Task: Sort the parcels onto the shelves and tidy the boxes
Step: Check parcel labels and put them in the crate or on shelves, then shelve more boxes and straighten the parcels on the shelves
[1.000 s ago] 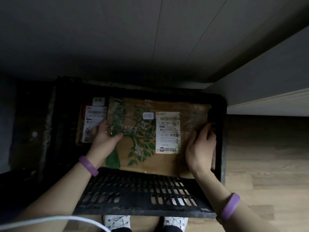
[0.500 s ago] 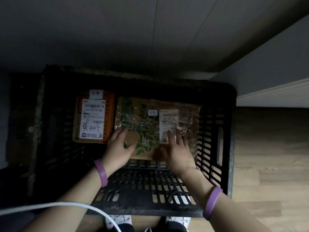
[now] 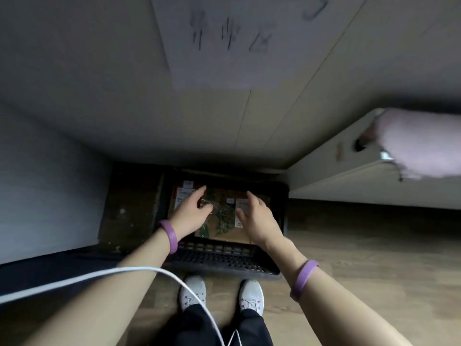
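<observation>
While both hands, left hand [image 3: 192,213] and right hand [image 3: 257,217], hover spread and empty, 2 parcels [image 3: 222,216] fill the crate [image 3: 224,260].

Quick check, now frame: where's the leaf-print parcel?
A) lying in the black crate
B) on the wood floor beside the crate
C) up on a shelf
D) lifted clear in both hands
A: the leaf-print parcel lies flat inside the black crate, with the left hand and right hand open above it, gripping nothing.
</observation>
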